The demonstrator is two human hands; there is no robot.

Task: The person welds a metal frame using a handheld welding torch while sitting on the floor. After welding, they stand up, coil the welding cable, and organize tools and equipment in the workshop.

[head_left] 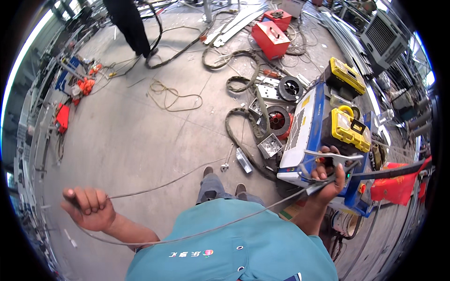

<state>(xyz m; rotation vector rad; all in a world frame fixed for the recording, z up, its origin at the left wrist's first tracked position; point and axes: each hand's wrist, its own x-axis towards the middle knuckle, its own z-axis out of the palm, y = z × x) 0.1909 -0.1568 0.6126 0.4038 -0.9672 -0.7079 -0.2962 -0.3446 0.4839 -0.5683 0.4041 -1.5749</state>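
Left hand [93,209], grip pinching grey cable [229,224], right hand [332,182], grip clasping cable and silver metal tool [348,158], yellow-and-black toolbox [341,125] nearby

From the wearer's head, the single wide fisheye view looks steeply down over the teal garment [211,222], with the left hand [92,213] and right hand [333,188] near, and outward across the floor [136,136] to a standing person's dark legs [130,27] farther off.
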